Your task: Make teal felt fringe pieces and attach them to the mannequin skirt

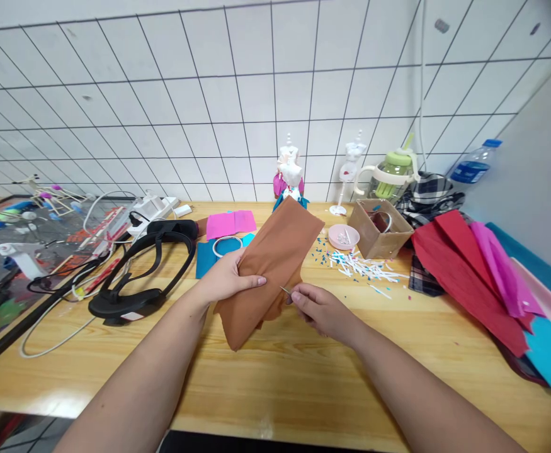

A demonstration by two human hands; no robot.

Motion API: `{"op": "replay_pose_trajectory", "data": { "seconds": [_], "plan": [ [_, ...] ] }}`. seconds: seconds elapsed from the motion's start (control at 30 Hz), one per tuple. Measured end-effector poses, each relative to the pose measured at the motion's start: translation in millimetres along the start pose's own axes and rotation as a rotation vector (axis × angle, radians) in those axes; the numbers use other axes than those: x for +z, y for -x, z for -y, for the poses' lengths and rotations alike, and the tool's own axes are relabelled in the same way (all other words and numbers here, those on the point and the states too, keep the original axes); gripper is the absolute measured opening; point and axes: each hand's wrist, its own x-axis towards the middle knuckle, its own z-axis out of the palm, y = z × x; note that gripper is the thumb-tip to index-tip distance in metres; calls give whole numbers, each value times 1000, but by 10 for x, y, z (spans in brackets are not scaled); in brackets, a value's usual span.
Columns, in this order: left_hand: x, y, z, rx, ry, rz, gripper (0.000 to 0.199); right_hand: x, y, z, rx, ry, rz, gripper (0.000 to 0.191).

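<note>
A folded piece of brown cloth is held up over the wooden table. My left hand grips its left edge, with the thumb lying on top and the fingers hidden behind. At the cloth's lower right edge, my right hand is closed on a small metal tool, whose thin tip points at the cloth. Most of the tool is hidden in the fingers, so its kind is unclear. Behind the cloth stands a small white dress form with pink and teal fabric on it.
A black headset with straps and cables lies left. Pink cloth and teal cloth lie behind my left hand. Right are a pink dish, white strips, a cardboard box, a jug and red cloth.
</note>
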Motion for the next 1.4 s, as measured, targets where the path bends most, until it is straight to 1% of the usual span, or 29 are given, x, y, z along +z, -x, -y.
{"op": "replay_pose_trajectory", "data": {
  "seconds": [0.1,0.2,0.37,0.53,0.63,0.73,0.8,0.83,0.9,0.97,1.0,1.07,1.13,1.23,1.4],
  "plan": [
    [0,-11,25,-6,36,7,64,13,-23,-15,-11,-19,-36,35],
    [9,-5,23,-19,84,12,61,21,-36,-23,-55,-20,-67,39],
    [36,29,-34,-16,154,24,57,12,-26,-20,-106,-20,-54,43],
    [36,31,-38,-44,183,52,54,4,-19,-7,-82,-78,-36,45],
    [35,27,-36,-44,188,57,55,1,-10,30,-49,-160,-33,45],
    [52,23,-49,-46,202,36,58,-4,1,68,0,-222,-13,45],
    [67,21,-56,-42,218,3,62,-7,2,69,9,-213,-7,44],
    [72,22,-58,-37,231,-16,64,-10,0,61,-3,-185,-20,44],
    [73,34,-58,-26,286,-55,66,-18,-6,31,-57,-78,-94,41],
    [59,61,-56,-24,402,-76,67,-32,-12,-3,-121,20,-181,40],
    [49,80,-56,-24,478,-79,67,-39,-13,-19,-145,40,-198,40],
    [31,118,-58,-26,624,-67,66,-49,-12,-44,-175,21,-162,43],
    [25,141,-62,-30,706,-42,66,-48,-7,-63,-195,-17,-100,47],
    [44,127,-67,-63,685,-4,68,-25,5,-80,-194,-56,-29,50],
    [73,53,-68,-55,605,-49,70,40,37,-57,-100,-175,74,53]
  ]
}}
